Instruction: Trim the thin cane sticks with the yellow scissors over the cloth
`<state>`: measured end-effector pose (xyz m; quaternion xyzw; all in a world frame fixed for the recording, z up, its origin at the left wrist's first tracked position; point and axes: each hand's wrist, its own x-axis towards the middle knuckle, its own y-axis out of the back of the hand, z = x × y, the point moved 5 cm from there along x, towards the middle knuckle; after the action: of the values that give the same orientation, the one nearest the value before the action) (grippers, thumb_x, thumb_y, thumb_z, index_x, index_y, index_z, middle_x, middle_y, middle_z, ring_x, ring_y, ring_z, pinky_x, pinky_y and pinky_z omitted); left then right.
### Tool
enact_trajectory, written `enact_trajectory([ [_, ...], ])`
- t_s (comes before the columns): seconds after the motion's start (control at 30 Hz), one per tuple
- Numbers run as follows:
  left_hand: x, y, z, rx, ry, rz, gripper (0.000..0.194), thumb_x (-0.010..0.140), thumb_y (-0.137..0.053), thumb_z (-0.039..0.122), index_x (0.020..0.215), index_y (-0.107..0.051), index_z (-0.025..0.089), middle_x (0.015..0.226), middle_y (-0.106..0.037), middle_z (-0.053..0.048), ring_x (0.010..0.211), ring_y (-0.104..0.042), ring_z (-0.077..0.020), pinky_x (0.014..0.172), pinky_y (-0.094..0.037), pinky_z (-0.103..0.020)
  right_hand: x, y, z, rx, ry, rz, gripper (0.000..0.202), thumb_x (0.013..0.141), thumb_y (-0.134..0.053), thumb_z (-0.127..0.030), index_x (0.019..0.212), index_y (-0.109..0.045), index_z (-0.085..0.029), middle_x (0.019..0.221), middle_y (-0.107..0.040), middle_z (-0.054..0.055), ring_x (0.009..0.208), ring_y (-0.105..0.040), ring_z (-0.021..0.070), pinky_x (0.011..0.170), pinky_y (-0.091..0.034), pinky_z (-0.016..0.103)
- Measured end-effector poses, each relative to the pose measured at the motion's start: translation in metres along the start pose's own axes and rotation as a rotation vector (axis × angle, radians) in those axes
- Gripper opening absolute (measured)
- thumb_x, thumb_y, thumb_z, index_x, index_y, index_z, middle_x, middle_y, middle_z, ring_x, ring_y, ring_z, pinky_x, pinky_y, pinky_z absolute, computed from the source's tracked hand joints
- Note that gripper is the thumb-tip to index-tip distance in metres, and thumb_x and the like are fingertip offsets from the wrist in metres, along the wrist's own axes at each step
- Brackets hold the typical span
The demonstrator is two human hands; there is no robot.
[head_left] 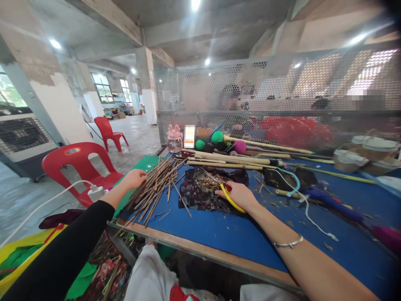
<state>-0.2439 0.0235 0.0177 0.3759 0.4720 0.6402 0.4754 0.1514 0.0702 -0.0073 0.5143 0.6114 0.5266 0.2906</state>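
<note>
My right hand (239,196) is closed around yellow-handled scissors (231,200), whose blades point up and left over a dark cloth (194,196) strewn with small cut bits (208,182). At the left edge of the table, my left hand (136,179) rests by the green surface, beside a loose pile of thin brown sticks (156,188). Its fingertips lie near the pile, and whether they hold anything cannot be made out.
Long pale sticks (232,159) lie across the back of the blue table (213,234), near green and pink yarn balls (240,146) and a pink bottle (174,139). Paper-like tubs (349,159) stand at right. Red chairs (81,167) are at left. A mesh screen rises behind.
</note>
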Motion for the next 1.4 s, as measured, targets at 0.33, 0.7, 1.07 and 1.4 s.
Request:
enact_trajectory([
  [0.33,-0.006,-0.008,0.01,0.067,-0.094,-0.033,0.051,0.076,-0.037,0.049,0.107,-0.058,0.015,0.109,-0.06,-0.01,0.099,-0.055,-0.022,0.083,-0.039,-0.026,0.0,-0.001,0.0,-0.03,0.007,0.004,0.041,0.066,-0.049,-0.062,0.065,-0.051,-0.022,0.064,-0.06,0.003,0.057,-0.055,0.017,0.046,-0.027,0.023],
  [0.7,0.009,-0.009,0.026,0.12,-0.087,0.062,0.039,0.077,-0.042,0.036,0.108,-0.053,0.016,0.108,-0.06,-0.009,0.099,-0.055,-0.0203,0.084,-0.04,-0.026,0.0,0.0,-0.001,-0.008,0.004,-0.016,0.039,0.066,-0.052,-0.061,0.065,-0.053,-0.021,0.064,-0.06,0.003,0.058,-0.055,0.0166,0.048,-0.029,0.023],
  [1.07,0.017,-0.007,0.037,0.11,0.001,0.103,0.025,0.072,-0.045,0.028,0.066,-0.065,0.015,0.075,-0.066,-0.012,0.081,-0.06,-0.0227,0.073,-0.042,-0.027,0.0,0.0,0.0,-0.001,0.018,-0.014,0.039,0.066,-0.05,-0.061,0.064,-0.052,-0.022,0.065,-0.061,0.002,0.057,-0.055,0.0159,0.049,-0.03,0.022],
  [1.4,-0.036,0.004,0.092,-0.671,-0.142,0.029,0.045,0.075,-0.044,0.035,0.113,-0.051,0.012,0.077,-0.061,-0.003,0.054,-0.054,-0.0111,0.055,-0.042,-0.023,0.0,0.019,0.004,0.282,-0.095,0.191,0.037,0.063,-0.055,-0.057,0.063,-0.053,-0.019,0.061,-0.058,0.003,0.055,-0.051,0.0139,0.049,-0.031,0.022],
])
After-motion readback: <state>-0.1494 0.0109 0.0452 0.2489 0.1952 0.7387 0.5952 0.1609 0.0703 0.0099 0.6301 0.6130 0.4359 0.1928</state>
